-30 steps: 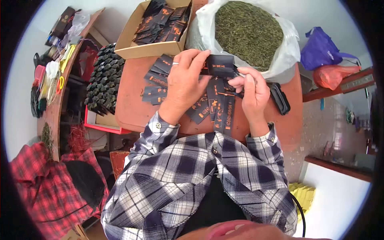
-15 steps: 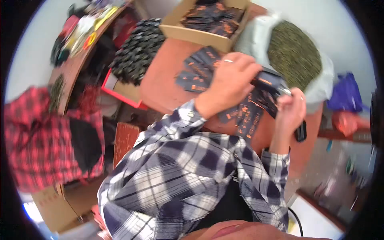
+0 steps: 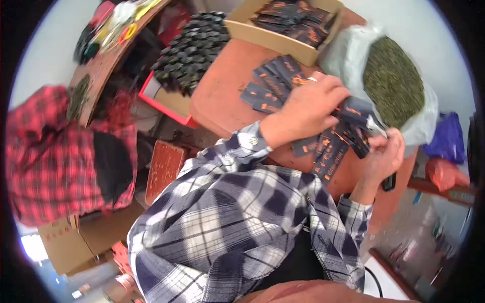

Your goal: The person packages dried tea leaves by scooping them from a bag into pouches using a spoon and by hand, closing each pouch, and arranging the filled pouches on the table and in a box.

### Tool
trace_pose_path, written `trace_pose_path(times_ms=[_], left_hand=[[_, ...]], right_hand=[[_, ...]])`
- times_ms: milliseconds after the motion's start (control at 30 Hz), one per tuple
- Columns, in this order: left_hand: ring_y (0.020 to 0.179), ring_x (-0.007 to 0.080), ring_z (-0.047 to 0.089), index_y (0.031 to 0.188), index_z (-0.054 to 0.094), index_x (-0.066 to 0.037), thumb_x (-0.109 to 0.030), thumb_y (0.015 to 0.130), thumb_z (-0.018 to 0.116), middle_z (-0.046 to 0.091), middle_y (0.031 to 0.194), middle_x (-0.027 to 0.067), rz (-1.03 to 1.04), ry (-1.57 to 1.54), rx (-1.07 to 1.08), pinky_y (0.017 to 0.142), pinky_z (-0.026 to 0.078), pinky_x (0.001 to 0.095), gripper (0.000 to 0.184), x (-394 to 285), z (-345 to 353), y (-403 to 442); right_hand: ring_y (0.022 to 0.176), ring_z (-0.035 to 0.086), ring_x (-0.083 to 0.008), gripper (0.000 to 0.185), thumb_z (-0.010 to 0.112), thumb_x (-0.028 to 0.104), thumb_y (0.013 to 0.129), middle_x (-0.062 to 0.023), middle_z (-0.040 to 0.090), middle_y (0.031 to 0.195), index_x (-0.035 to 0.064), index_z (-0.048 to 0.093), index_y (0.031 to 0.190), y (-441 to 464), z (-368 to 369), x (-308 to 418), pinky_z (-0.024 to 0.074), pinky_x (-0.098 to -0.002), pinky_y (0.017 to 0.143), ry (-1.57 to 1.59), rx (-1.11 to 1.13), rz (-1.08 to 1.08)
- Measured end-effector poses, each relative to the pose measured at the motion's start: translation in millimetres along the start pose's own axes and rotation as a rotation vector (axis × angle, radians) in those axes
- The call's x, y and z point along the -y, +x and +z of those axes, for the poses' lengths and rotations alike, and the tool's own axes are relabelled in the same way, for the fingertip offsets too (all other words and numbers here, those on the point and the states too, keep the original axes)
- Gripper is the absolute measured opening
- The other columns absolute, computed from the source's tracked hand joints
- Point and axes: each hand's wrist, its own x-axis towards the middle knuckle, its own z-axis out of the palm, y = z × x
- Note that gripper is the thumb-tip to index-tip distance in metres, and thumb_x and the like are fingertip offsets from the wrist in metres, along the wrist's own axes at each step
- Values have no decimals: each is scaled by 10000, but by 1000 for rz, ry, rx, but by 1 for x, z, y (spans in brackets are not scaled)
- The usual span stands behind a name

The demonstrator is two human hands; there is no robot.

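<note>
My left hand (image 3: pixel 316 103) is closed on one end of a small black packet (image 3: pixel 356 108) with orange print, held above the table. At its other end, a silvery, shiny piece shows beside the pinched fingers of my right hand (image 3: pixel 386 154). I cannot tell whether that piece is the packet's lining or a separate thing. Beneath and beside my hands, more flat black packets (image 3: pixel 270 83) with orange print are fanned out on the reddish-brown table (image 3: pixel 220 101). Several others lie under my wrists.
A cardboard box (image 3: pixel 273 41) of black packets stands at the back. Right of it is a large plastic sack (image 3: pixel 353 50) of dried green leaf (image 3: pixel 394 81). A red-edged box (image 3: pixel 166 103) holds stacked dark packets (image 3: pixel 189 53). A person in a red checked shirt (image 3: pixel 55 171) is at left.
The camera view has shifted, so the whole scene sits farther right. Both hands stay at the packet, the right one still at its silvery end.
</note>
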Motion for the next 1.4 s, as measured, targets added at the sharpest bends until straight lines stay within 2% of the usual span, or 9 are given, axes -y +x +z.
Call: trace_pose_path(times_ms=[133, 300, 567, 767, 967, 1067, 1167, 1267, 1400], left_hand=[[1088, 350, 566, 1211, 596, -78, -103, 630, 839, 578, 1175, 137, 11, -49, 39, 917, 494, 416, 630, -1, 7, 3], [1072, 305, 573, 1175, 575, -49, -2, 645, 769, 555, 1187, 137, -9, -100, 41, 781, 556, 330, 566, -2, 17, 4], [1077, 307, 538, 1142, 513, -23, 17, 633, 717, 536, 1150, 142, 3, -35, 22, 792, 550, 347, 550, -3, 28, 5], [1063, 304, 548, 1160, 514, -16, 4, 651, 691, 523, 1158, 141, -15, -15, 78, 812, 547, 351, 540, -7, 29, 5], [1076, 303, 564, 1192, 513, -7, -13, 657, 680, 535, 1166, 144, -56, -85, 63, 862, 533, 364, 561, 0, 29, 2], [1093, 319, 561, 1197, 525, -18, -27, 656, 678, 548, 1171, 151, -78, -70, 74, 900, 506, 386, 562, -2, 26, 2], [1097, 338, 559, 1197, 540, -28, -38, 653, 675, 561, 1166, 160, -49, -68, 65, 930, 475, 400, 561, -4, 25, 3], [1092, 348, 561, 1197, 553, -31, -35, 653, 669, 568, 1161, 163, -33, -97, 56, 947, 456, 403, 556, -4, 26, 4], [1061, 357, 555, 1206, 562, -39, -37, 662, 689, 578, 1152, 158, 22, -127, 47, 924, 467, 418, 559, -1, 29, 4]], right_hand=[[471, 499, -67, 228, 478, 210, 1020, -54, 635, 615, 43, 621, 960, 1, 0, 5, 321, -205, 435, 20, 52, 20], [497, 463, -57, 249, 421, 229, 1044, -90, 649, 629, 47, 584, 996, 6, -10, 4, 353, -197, 479, 185, 209, 56], [583, 595, -52, 253, 419, 206, 1045, -53, 675, 672, 29, 589, 985, -3, -10, 10, 408, -175, 513, -10, 316, -119], [635, 664, -106, 223, 468, 180, 1033, -56, 686, 714, 3, 595, 984, -7, -6, 13, 485, -230, 561, -128, 369, -282], [630, 648, -204, 112, 525, 95, 981, -70, 681, 738, 18, 606, 975, -2, -8, 7, 502, -314, 601, -322, 365, -631], [633, 635, -206, 90, 542, 77, 964, -70, 681, 738, 18, 608, 978, 4, -7, 9, 498, -320, 588, -425, 447, -811], [608, 627, -172, 131, 518, 109, 992, -71, 683, 733, 14, 608, 991, 4, -4, 6, 496, -298, 571, -405, 454, -801], [584, 605, -115, 201, 480, 163, 1028, -64, 683, 713, 10, 605, 996, -9, -4, 15, 490, -262, 557, -279, 352, -328], [584, 578, -52, 265, 437, 222, 1054, -41, 680, 692, 18, 598, 1003, -6, -3, 11, 457, -205, 545, -134, 319, -188]])
